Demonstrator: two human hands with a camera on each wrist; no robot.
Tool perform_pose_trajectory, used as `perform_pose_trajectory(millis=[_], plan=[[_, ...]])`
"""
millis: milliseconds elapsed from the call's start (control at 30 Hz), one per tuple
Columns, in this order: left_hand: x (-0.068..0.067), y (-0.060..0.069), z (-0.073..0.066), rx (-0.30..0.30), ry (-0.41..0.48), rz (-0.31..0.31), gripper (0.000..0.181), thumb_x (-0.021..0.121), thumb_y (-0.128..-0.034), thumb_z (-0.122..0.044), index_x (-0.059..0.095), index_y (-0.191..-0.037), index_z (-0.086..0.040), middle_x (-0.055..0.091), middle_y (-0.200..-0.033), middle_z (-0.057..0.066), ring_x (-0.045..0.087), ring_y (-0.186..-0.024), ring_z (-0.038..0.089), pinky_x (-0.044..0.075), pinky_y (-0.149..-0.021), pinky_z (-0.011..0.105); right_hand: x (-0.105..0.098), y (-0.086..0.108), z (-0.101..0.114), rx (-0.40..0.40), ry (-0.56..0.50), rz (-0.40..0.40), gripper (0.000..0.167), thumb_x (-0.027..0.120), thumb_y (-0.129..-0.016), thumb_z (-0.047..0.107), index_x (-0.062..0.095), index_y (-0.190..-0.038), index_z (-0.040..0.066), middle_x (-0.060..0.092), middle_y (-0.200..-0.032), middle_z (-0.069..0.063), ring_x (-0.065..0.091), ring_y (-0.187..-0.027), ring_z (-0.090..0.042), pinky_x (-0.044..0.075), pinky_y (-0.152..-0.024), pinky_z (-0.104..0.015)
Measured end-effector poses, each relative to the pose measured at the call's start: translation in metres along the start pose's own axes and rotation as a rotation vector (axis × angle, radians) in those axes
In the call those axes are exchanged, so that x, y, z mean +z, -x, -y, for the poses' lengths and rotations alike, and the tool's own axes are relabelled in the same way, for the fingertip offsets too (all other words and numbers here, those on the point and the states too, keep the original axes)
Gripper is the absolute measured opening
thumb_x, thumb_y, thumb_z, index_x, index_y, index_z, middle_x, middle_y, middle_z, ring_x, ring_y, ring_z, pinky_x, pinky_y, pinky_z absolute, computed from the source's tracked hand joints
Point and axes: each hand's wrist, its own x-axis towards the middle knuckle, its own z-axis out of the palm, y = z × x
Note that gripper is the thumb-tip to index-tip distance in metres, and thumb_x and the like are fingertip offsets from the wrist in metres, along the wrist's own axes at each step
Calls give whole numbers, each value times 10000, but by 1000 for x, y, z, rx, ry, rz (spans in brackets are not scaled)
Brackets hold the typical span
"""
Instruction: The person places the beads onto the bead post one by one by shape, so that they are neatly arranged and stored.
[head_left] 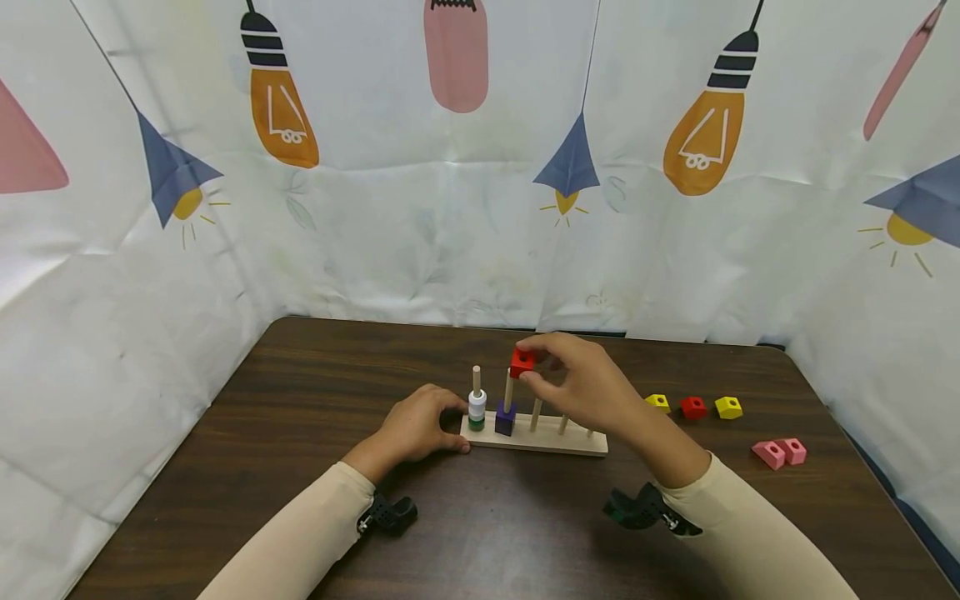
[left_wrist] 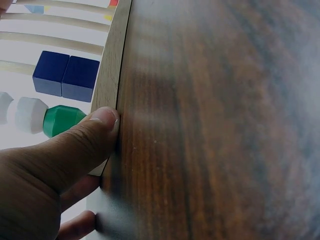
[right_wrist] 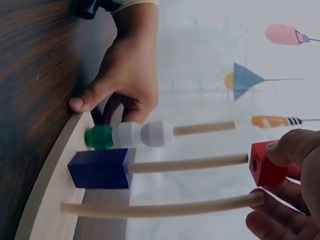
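Observation:
A wooden peg board [head_left: 555, 443] with several upright pegs stands on the table. My left hand [head_left: 420, 423] holds its left end, thumb [left_wrist: 102, 122] on the front edge and other fingers behind. On the leftmost peg a green bead [right_wrist: 99, 137] sits under white beads [right_wrist: 142, 134]. Two dark blue cubes [left_wrist: 65, 75] are stacked on the second peg [right_wrist: 190, 164]. My right hand [head_left: 585, 379] pinches a red cube [right_wrist: 265, 164] between thumb and fingers at that peg's tip, its hole facing the peg. In the right wrist view, a small gap separates cube and tip.
To the right on the dark wooden table [head_left: 300, 400] lie two yellow blocks [head_left: 728, 407], one partly behind my right arm, and a red block [head_left: 693, 407]. Two pink blocks [head_left: 793, 451] lie nearer the right edge. A printed cloth [head_left: 375, 233] hangs behind the table.

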Motion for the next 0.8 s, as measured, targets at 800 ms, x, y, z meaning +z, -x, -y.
perform_pose_trajectory(millis=[800], plan=[[0,0,0,-11,10,2,516,954,-699,-414,771,-1147,-237,697,-1179,-60,578,-1201,201,509,-952,461,18,-6,9,82,47,32,381,778,-924,144,670,-1284,88,683,-1108,30,651,-884,-75,544,-703,-284]])
